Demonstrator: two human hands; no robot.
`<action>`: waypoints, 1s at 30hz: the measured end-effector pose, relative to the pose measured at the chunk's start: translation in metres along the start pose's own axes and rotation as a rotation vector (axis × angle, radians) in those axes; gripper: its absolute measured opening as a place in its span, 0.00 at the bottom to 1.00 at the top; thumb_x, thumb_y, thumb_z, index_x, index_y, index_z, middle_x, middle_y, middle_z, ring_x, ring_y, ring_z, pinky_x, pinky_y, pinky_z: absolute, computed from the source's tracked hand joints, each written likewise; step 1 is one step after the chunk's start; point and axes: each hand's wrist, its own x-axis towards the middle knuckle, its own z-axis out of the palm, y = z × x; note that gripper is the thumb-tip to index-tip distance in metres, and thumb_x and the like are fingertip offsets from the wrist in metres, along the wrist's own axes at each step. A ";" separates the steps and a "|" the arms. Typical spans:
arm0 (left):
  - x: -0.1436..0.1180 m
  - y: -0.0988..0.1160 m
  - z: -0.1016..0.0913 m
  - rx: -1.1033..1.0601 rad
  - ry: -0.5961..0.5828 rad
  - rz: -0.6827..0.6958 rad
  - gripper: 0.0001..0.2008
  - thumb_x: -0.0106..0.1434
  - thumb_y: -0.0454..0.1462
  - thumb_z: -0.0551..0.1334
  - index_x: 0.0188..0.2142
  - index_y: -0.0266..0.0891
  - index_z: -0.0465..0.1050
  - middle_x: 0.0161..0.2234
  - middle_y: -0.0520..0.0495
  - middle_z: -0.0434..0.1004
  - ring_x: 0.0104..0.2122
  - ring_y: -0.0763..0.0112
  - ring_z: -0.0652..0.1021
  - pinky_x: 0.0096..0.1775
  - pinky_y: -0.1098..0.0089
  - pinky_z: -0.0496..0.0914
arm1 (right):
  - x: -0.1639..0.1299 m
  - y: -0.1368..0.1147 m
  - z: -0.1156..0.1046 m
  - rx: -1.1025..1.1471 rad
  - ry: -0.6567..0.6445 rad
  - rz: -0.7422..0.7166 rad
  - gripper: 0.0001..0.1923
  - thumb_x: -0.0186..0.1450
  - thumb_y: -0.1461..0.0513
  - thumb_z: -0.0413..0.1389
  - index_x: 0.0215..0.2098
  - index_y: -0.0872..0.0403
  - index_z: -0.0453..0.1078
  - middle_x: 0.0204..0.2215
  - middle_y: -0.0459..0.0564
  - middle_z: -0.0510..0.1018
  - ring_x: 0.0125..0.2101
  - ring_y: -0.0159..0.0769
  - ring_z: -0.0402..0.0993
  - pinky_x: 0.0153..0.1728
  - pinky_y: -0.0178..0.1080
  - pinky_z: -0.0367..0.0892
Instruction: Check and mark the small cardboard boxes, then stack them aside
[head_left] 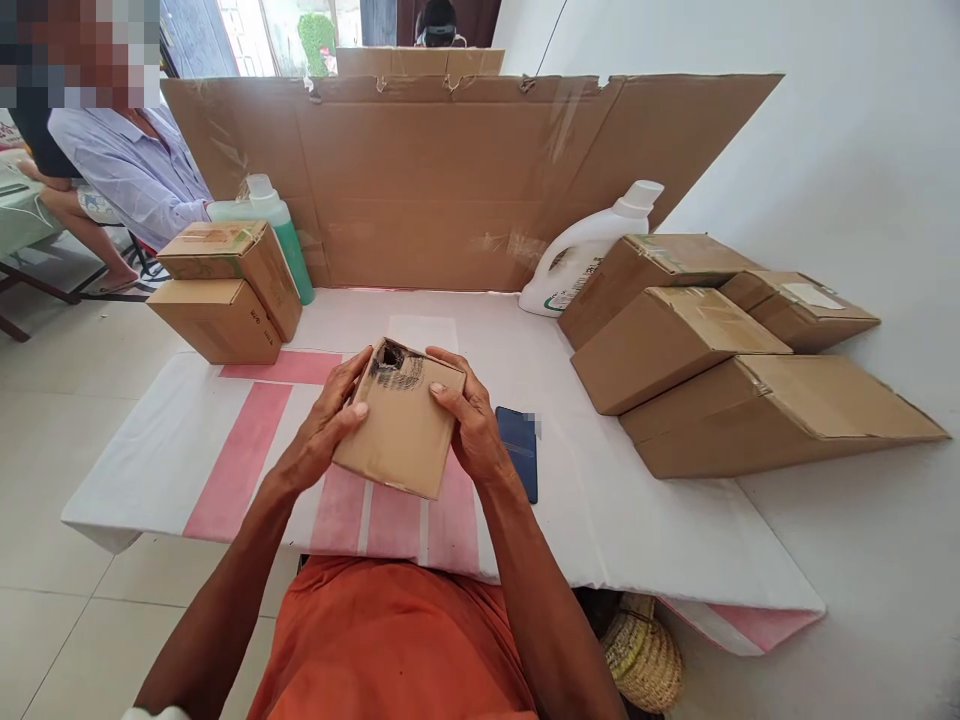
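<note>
Cardboard: a small box (401, 420) is held above the tabletop (600, 520), tilted toward the person, with a torn dark hole and black scribble at its far top corner. Left hand (326, 425) clasps the box's left side, thumb laid across its top face. Right hand (472, 420) clasps the right side, fingers curled over the upper edge. Both hands are closed on the box.

A dark phone (519, 450) lies flat on the tabletop just beside the right hand. Two stacked cartons (225, 290) stand at far left, a green bottle (281, 235) behind them. Three larger cartons (720, 350) lean at right, near a white jug (581, 255). A cardboard sheet (450, 170) stands upright along the far edge. Another person's sleeve (135, 170) shows at upper left.
</note>
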 end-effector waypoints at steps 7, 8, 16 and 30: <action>-0.035 -0.006 0.022 -0.006 0.140 0.067 0.37 0.72 0.51 0.60 0.76 0.50 0.53 0.75 0.43 0.58 0.73 0.48 0.63 0.71 0.48 0.62 | -0.011 -0.026 0.010 -0.213 -0.064 -0.076 0.24 0.63 0.49 0.68 0.54 0.46 0.73 0.54 0.51 0.81 0.45 0.43 0.80 0.44 0.43 0.77; -0.039 -0.006 0.022 -0.021 0.158 0.060 0.37 0.72 0.50 0.61 0.75 0.50 0.54 0.75 0.42 0.58 0.72 0.49 0.64 0.70 0.49 0.64 | -0.012 -0.028 0.010 -0.236 -0.076 -0.087 0.23 0.63 0.50 0.68 0.53 0.46 0.73 0.57 0.51 0.80 0.47 0.44 0.80 0.46 0.44 0.77; -0.033 0.022 0.040 -0.009 0.292 -0.047 0.25 0.75 0.49 0.59 0.67 0.47 0.69 0.67 0.41 0.71 0.67 0.54 0.72 0.67 0.53 0.68 | -0.032 -0.043 0.013 -0.539 0.123 -0.163 0.22 0.63 0.56 0.67 0.54 0.46 0.72 0.54 0.52 0.79 0.56 0.49 0.75 0.61 0.54 0.70; -0.007 0.031 0.054 0.090 0.387 -0.077 0.17 0.68 0.38 0.59 0.55 0.44 0.75 0.55 0.44 0.77 0.56 0.59 0.77 0.61 0.57 0.71 | -0.024 -0.035 0.034 -0.671 0.294 -0.306 0.14 0.59 0.58 0.64 0.43 0.48 0.71 0.46 0.52 0.76 0.49 0.46 0.75 0.55 0.49 0.72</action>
